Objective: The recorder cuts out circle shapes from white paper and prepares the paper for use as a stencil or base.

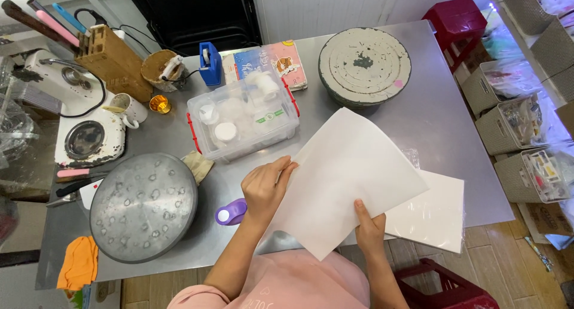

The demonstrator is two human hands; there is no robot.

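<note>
Table: I see a steel worktop [442, 124] crowded along its far and left sides, barer on the right.
Grey tray: a round dented metal disc [143, 206] lies at the near left, well apart from the paper.
Turntable: a round stand [365, 66] smeared with dried white sits at the far edge, just beyond the lifted sheet.
Clear box: a lidded plastic tub [242, 115] with red clasps, holding small white items, sits just beyond my left hand.
Sheet: one large white paper sheet [350, 180] is lifted and tilted over the table's near edge.
Stack: more white sheets [439, 216] lie flat under and to the right of it, touching the lifted sheet's lower edge.
Left hand [264, 186]: fingers closed on the sheet's left edge.
Right hand [371, 228]: thumb on top, pinching the sheet's near edge.
Progress: as I judge it, one sheet is separated and in hand, uncut and unfolded; the purple punch [231, 213] beside my left wrist lies untouched.
</note>
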